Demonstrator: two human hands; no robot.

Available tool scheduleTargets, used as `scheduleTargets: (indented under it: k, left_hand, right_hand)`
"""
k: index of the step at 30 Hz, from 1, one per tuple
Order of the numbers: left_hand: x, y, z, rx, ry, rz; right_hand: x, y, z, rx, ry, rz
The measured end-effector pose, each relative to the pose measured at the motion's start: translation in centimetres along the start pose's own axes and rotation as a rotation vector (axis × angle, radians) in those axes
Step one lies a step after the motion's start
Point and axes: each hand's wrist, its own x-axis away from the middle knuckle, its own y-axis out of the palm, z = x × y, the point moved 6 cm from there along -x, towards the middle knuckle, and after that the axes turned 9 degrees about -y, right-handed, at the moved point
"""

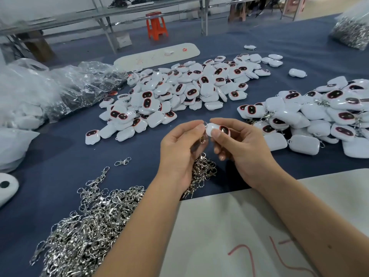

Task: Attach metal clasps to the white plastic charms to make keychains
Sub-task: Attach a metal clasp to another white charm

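Observation:
My right hand (pixel 237 144) pinches a white charm (pixel 216 129) with a dark red-rimmed face, held above the blue table. My left hand (pixel 179 144) pinches a metal clasp (pixel 203 137) at the charm's left end; the clasp's ring touches the charm's loop and its hook hangs below my fingers. A small bunch of clasps (pixel 201 172) lies right under both hands. A big heap of loose clasps (pixel 83 226) fills the near left. A pile of charms (pixel 179 92) lies in the middle; another pile with clasps fitted (pixel 311 114) lies to the right.
Clear plastic bags (pixel 60 90) lie at the far left, and a bag of metal parts (pixel 351 31) at the far right. A white sheet (pixel 249 226) with red marks covers the near edge. A white board (pixel 157 54) lies behind the charms. An orange stool (pixel 156 25) stands beyond.

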Motion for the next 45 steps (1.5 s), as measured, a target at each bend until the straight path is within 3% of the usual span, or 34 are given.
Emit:
scheduleTargets:
  k: [6, 13, 18, 23, 26, 29, 32, 37, 40, 45]
  left_hand:
    - [-0.3, -0.4, -0.3, -0.031, -0.011, 0.022]
    - [-0.4, -1.0, 0.5, -0.254, 0.21, 0.154]
    - [0.2, -0.3, 2.2, -0.801, 0.54, 0.191]
    - [1.2, 1.4, 2.7, -1.298, 0.823, 0.092]
    - [1.0, 0.8, 2.6, -1.144, 0.735, 0.135]
    - [0.1, -0.4, 1.4, -0.702, 0.432, 0.182]
    - [-0.5, -0.3, -0.1, -0.337, 0.166, 0.062]
    - [-0.5, -0.4, -0.4, -0.072, 0.051, 0.062]
    - [-0.5, -0.8, -0.3, -0.036, 0.06, 0.113]
    - [-0.4, -0.9, 0.9, -0.347, 0.266, 0.149]
  right_hand:
    - [0.0, 0.0, 0.1, -0.002, 0.011, 0.003]
    - [-0.1, 0.0, 0.2, -0.074, 0.051, 0.027]
    - [-0.2, -0.4, 0.6, -0.13, 0.07, 0.041]
    - [-0.1, -0.5, 0.8, -0.035, 0.057, 0.052]
    - [-0.1, -0.4, 0.6, -0.068, 0.06, 0.064]
    - [-0.1, -0.2, 0.3, -0.118, 0.037, 0.044]
    - [-0.1, -0.1, 0.0, -0.125, -0.003, 0.023]
    - [-0.2, -0.2, 0.3, -0.098, -0.002, 0.007]
    - [-0.2, -0.2, 0.6, -0.06, 0.012, 0.002]
    - [-0.2, -0.5, 0.6, -0.067, 0.01, 0.015]
